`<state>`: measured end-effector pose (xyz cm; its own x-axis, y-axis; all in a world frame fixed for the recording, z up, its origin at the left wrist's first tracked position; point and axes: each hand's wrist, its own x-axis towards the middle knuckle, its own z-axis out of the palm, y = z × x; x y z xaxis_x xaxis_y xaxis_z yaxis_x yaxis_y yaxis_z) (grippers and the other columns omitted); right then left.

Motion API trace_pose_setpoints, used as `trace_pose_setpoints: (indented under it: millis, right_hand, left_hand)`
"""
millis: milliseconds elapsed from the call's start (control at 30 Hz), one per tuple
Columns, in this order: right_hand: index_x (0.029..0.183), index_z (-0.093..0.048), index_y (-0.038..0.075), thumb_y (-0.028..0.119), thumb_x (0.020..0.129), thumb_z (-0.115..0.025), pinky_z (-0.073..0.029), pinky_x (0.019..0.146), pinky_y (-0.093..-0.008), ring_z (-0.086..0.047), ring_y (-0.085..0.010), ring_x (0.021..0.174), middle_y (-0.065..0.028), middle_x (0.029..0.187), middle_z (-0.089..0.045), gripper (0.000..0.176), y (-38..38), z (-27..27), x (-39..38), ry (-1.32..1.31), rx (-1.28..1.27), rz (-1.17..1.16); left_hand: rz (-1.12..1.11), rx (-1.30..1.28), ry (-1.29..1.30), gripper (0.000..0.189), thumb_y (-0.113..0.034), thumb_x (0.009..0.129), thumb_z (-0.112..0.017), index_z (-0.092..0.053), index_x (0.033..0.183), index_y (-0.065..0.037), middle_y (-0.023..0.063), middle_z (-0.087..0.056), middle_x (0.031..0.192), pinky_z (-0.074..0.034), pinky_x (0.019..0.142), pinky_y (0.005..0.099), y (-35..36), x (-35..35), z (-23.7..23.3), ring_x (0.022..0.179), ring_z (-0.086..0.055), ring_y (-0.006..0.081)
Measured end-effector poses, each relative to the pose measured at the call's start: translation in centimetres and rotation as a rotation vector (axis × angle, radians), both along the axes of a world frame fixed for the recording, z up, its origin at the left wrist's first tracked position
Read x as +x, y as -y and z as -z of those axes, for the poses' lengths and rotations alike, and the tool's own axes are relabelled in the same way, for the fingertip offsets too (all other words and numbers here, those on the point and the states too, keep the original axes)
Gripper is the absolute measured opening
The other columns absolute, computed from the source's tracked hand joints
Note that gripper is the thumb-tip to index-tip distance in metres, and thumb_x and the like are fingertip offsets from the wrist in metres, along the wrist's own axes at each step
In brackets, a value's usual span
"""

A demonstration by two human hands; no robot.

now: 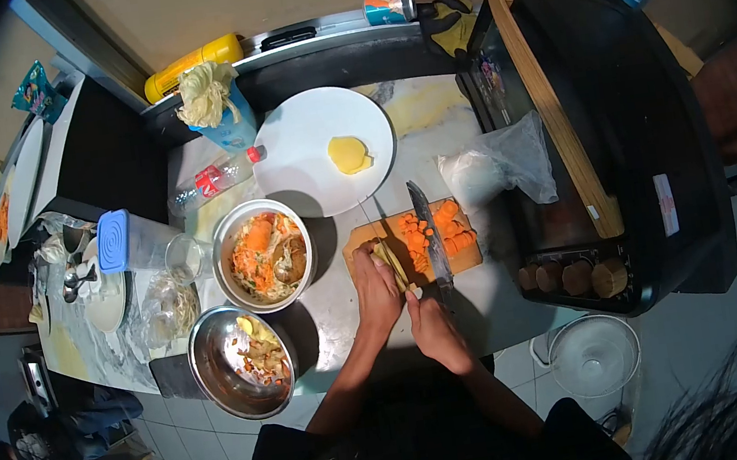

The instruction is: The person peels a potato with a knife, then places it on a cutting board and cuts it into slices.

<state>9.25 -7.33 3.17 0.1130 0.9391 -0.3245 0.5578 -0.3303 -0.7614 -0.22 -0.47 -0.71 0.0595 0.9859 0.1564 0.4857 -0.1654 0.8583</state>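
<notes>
Yellowish strip (395, 268), slanted, far end leftward

Orange carrot pieces (459, 242); brown board (376, 229); white plate (298, 151); black oven (633, 121).

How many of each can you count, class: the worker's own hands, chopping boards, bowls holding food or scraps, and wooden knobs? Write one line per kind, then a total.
Hands: 2 (left hand, right hand)
Boards: 1 (board)
Bowls: 2 (white bowl, steel bowl)
Knobs: 4
Total: 9
</notes>
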Motion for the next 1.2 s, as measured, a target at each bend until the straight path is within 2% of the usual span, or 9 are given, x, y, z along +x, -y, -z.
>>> trace_pose_setpoints:
  millis: [167,400,567,633,800,933,1000,1200]
  right_hand:
    - [0.066,-0.056,-0.013,0.027,0.100,-0.034,-0.043,0.060,-0.0531,-0.056,-0.0493,0.072,-0.0344,0.067,-0.052,0.057,2.0,0.9,0.2,0.068,0.033,0.007]
    - [0.065,-0.055,-0.013,0.025,0.099,-0.036,-0.042,0.059,-0.0535,-0.056,-0.0494,0.073,-0.0356,0.066,-0.051,0.055,-0.4,1.0,-0.4,0.081,0.040,0.027]
    - [0.066,-0.056,-0.011,0.025,0.099,-0.035,-0.043,0.060,-0.0532,-0.056,-0.0494,0.073,-0.0346,0.067,-0.051,0.053,2.4,1.8,0.2,0.087,0.036,-0.006]
    - [0.067,-0.056,-0.010,0.026,0.099,-0.035,-0.043,0.062,-0.0528,-0.056,-0.0496,0.074,-0.0344,0.068,-0.052,0.053,2.8,1.1,0.1,0.095,0.062,0.017]
    - [0.068,-0.058,-0.010,0.027,0.099,-0.036,-0.045,0.061,-0.0531,-0.057,-0.0498,0.075,-0.0353,0.070,-0.052,0.054,-0.1,-1.0,-0.2,0.095,-0.061,0.019]
    - [0.067,-0.058,-0.011,0.028,0.099,-0.036,-0.045,0.061,-0.0532,-0.057,-0.0496,0.074,-0.0350,0.069,-0.053,0.055,0.6,0.2,-0.3,0.135,-0.044,0.016]
    - [0.067,-0.057,-0.011,0.028,0.099,-0.037,-0.045,0.061,-0.0531,-0.057,-0.0492,0.074,-0.0343,0.069,-0.053,0.055,1.8,0.8,-0.2,0.128,0.049,0.013]
    - [0.069,-0.062,-0.008,0.031,0.099,-0.037,-0.046,0.061,-0.0534,-0.059,-0.0484,0.070,-0.0329,0.069,-0.057,0.055,1.4,1.5,0.1,0.099,0.006,0.020]
  left_hand:
    - [0.004,0.004,0.013,0.032,-0.013,0.098,-0.026,-0.041,0.115,0.010,0.0289,-0.047,0.105,-0.038,0.089,0.0457,-0.1,-0.1,-0.2,0.096,-0.049,0.0441]
    - [0.016,-0.019,0.023,0.031,-0.012,0.098,-0.027,-0.040,0.116,0.010,0.0299,-0.046,0.106,-0.038,0.089,0.0457,-0.2,-0.1,0.0,0.097,-0.049,0.0446]
    - [0.016,-0.046,0.019,0.032,-0.012,0.098,-0.027,-0.040,0.115,0.010,0.0303,-0.046,0.107,-0.038,0.090,0.0453,-0.1,-0.2,0.0,0.098,-0.048,0.0449]
    - [0.013,-0.011,-0.001,0.031,-0.012,0.098,-0.027,-0.041,0.115,0.011,0.0305,-0.046,0.107,-0.038,0.090,0.0452,-0.1,-0.1,-0.1,0.099,-0.048,0.0449]
    - [0.015,-0.028,0.017,0.031,-0.011,0.098,-0.027,-0.040,0.115,0.011,0.0306,-0.046,0.108,-0.038,0.090,0.0453,-0.1,-0.2,-0.2,0.100,-0.048,0.0450]
    - [0.028,-0.017,0.010,0.031,-0.011,0.098,-0.028,-0.041,0.115,0.011,0.0305,-0.047,0.107,-0.038,0.090,0.0453,-0.2,-0.3,-0.2,0.099,-0.048,0.0449]
    - [0.027,-0.008,0.024,0.031,-0.011,0.098,-0.028,-0.041,0.114,0.011,0.0304,-0.047,0.106,-0.038,0.090,0.0453,-0.3,-0.3,-0.6,0.099,-0.048,0.0449]
    - [0.014,0.001,0.010,0.030,-0.011,0.098,-0.028,-0.043,0.111,0.011,0.0297,-0.047,0.102,-0.038,0.088,0.0458,0.0,0.0,-0.4,0.096,-0.048,0.0447]
